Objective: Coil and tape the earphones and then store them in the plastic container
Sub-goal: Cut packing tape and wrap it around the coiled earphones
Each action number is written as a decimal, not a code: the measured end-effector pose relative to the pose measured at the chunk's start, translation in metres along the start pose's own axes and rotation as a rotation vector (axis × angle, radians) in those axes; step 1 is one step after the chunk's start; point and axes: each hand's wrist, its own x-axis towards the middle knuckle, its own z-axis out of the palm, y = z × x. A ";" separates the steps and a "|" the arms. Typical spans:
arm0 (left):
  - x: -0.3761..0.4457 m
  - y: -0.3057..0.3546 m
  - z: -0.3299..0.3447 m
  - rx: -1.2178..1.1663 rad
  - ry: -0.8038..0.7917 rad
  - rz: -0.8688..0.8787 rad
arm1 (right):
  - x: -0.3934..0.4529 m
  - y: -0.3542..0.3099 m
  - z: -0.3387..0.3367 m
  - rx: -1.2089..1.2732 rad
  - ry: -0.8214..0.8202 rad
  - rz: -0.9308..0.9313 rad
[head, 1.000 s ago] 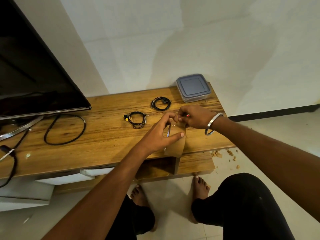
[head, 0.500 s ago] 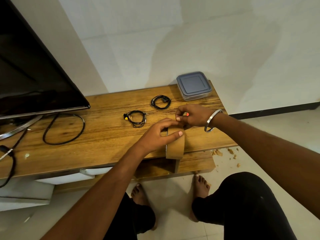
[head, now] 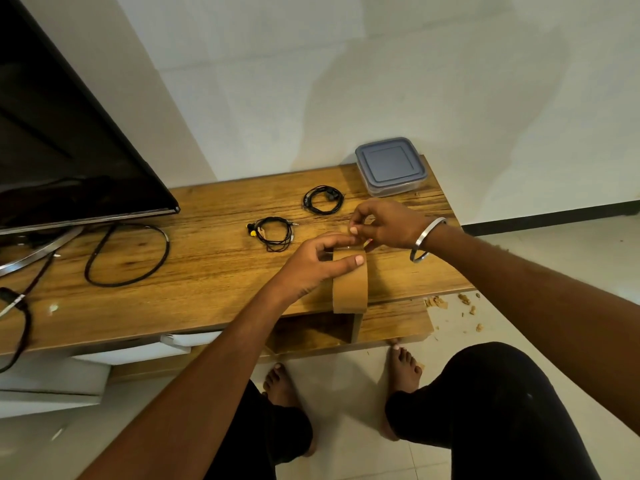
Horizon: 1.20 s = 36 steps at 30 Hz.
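Two coiled black earphones lie on the wooden table (head: 194, 278): one with a yellow tip (head: 273, 233) near the middle, a second coil (head: 322, 199) further back. A clear plastic container with a grey lid (head: 390, 165) stands shut at the back right corner. My left hand (head: 318, 268) holds a roll of brown tape (head: 349, 289) upright at the table's front edge. My right hand (head: 388, 225), with a metal bangle on the wrist, pinches the tape's free end at the top of the roll.
A black TV (head: 62, 150) fills the left side, with a black cable loop (head: 128, 254) and other wires on the table beside it. Torn tape scraps (head: 450, 303) litter the tiled floor at the right. My bare feet (head: 403, 368) stand below the table edge.
The tape roll has dropped lower toward the table's front edge. My right fingers have shifted on the tape end and lifted slightly away from the roll.
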 end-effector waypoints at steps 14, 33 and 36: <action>0.003 0.000 -0.002 -0.059 0.012 -0.050 | 0.005 0.054 0.021 -0.440 0.253 0.487; 0.007 0.004 -0.001 -0.096 0.044 -0.043 | 0.013 0.051 0.030 -0.527 0.287 0.586; 0.008 0.004 -0.001 -0.091 0.043 -0.046 | 0.015 0.048 0.024 -0.674 0.173 0.552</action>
